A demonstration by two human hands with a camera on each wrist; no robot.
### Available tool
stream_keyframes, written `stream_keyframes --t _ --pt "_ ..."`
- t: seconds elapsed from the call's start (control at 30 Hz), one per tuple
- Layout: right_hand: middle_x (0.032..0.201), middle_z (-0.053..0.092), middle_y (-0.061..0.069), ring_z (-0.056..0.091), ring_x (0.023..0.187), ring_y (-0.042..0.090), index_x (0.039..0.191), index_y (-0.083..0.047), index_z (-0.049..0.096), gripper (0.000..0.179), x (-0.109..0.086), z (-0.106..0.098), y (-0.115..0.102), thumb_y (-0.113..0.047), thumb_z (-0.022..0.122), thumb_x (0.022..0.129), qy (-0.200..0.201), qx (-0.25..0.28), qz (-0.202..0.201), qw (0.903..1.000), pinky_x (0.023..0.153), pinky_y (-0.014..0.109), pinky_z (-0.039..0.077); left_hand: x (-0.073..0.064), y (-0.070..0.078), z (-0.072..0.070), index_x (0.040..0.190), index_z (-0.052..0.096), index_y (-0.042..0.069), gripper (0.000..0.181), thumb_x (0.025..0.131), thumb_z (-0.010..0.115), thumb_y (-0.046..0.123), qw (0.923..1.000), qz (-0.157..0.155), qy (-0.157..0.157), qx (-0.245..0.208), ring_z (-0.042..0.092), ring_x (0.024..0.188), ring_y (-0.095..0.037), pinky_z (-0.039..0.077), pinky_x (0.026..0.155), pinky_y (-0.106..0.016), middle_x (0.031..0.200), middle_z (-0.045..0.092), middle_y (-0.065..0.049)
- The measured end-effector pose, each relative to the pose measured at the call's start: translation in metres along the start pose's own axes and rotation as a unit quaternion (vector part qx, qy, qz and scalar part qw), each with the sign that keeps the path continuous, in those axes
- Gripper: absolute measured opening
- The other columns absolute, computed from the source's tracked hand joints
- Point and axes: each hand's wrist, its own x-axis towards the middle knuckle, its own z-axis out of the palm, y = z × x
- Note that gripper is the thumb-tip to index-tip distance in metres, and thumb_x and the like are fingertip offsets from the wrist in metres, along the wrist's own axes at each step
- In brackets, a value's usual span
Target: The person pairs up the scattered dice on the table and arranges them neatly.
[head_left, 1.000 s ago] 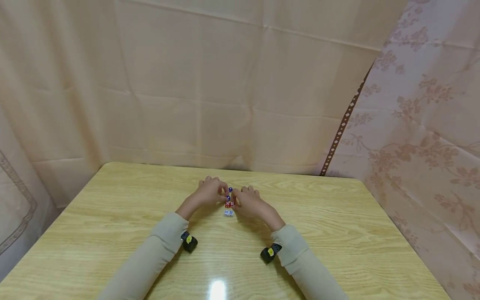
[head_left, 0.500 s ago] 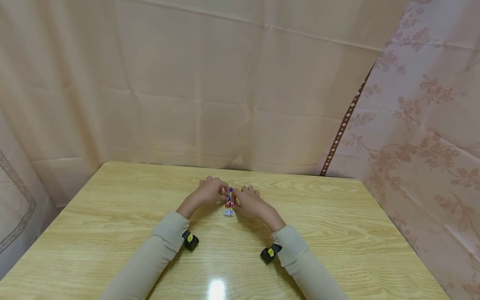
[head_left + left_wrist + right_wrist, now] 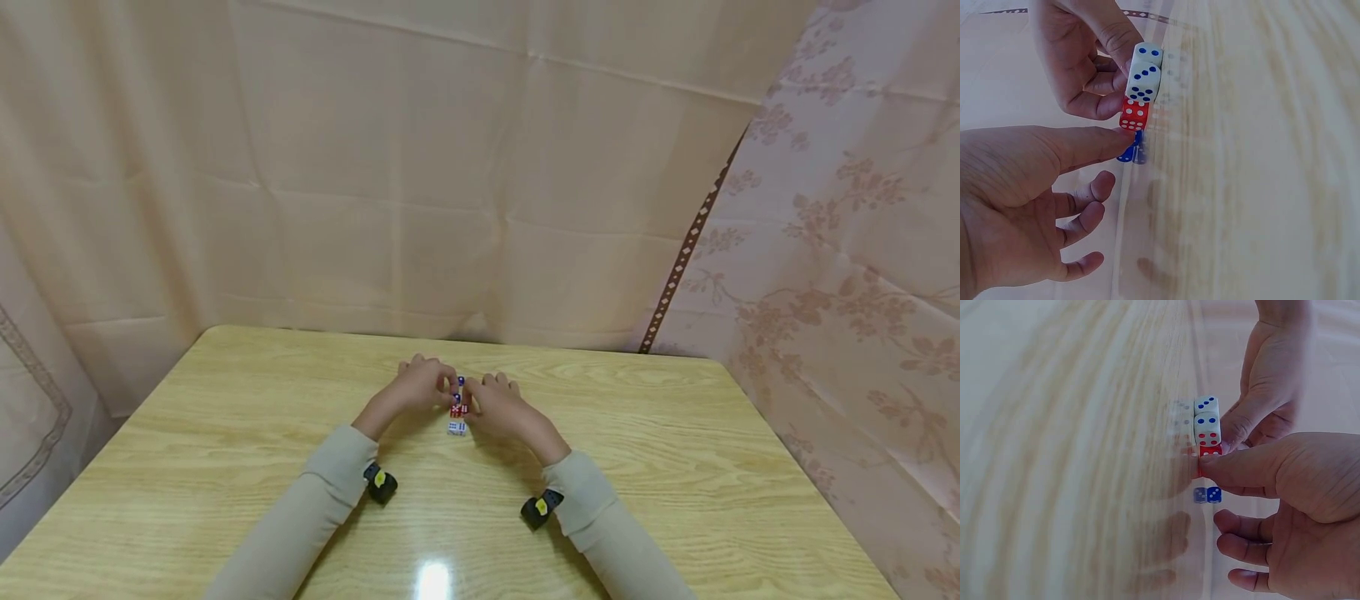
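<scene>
Small dice form a compact group on the wooden table (image 3: 315, 517). Nearest the person, two white dice (image 3: 457, 427) sit side by side. Behind them come a left red die (image 3: 455, 411) and a right red die (image 3: 464, 409). Farther back lie a blue die (image 3: 457, 399) and another blue die (image 3: 461, 381), apart from the rest. My left hand (image 3: 418, 385) holds the nearer blue die with thumb and index finger; its thumb partly hides it in the left wrist view. My right hand (image 3: 502, 406) pinches the right red die, its thumb covering most of it in the right wrist view.
Beige curtain (image 3: 390, 183) hangs behind the table's far edge, and a floral cloth (image 3: 847, 275) hangs at the right. Each wrist carries a black strapped camera, one left camera (image 3: 381, 485) and one right camera (image 3: 537, 510). The glossy tabletop reflects the dice.
</scene>
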Motion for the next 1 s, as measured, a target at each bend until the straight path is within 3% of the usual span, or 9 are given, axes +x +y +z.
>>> stream_keyframes --t 0.53,0.67,1.0 --pt "0.103 0.057 0.008 0.042 0.097 0.026 0.112 -0.014 0.064 0.019 -0.005 -0.004 0.004 -0.024 0.069 0.096 0.006 0.018 -0.011 0.9998 0.085 0.042 0.029 -0.005 0.000 0.001 0.085 0.072 0.020 0.008 0.090 0.078 0.017 0.9999 0.000 0.005 -0.011 0.044 0.093 -0.025 0.027 0.089 -0.048 0.087 0.061 -0.001" --pt "0.099 0.056 0.007 0.042 0.096 0.025 0.115 -0.012 0.064 0.019 -0.006 -0.009 0.005 -0.023 0.065 0.099 0.014 0.035 -0.004 0.9993 0.084 0.042 0.029 -0.006 0.001 0.001 0.084 0.071 0.019 0.009 0.090 0.078 0.018 0.9999 0.003 0.006 -0.012 0.042 0.093 -0.024 0.027 0.087 -0.047 0.088 0.057 -0.002" --pt "0.094 0.057 0.007 0.042 0.093 0.022 0.108 -0.010 0.066 0.014 0.003 -0.014 0.012 -0.021 0.066 0.099 0.103 0.046 -0.010 0.9936 0.083 0.038 0.027 -0.004 0.000 0.001 0.085 0.069 0.019 0.011 0.090 0.078 0.021 0.9999 0.014 0.006 0.005 0.040 0.095 -0.024 0.027 0.085 -0.044 0.091 0.051 -0.002"
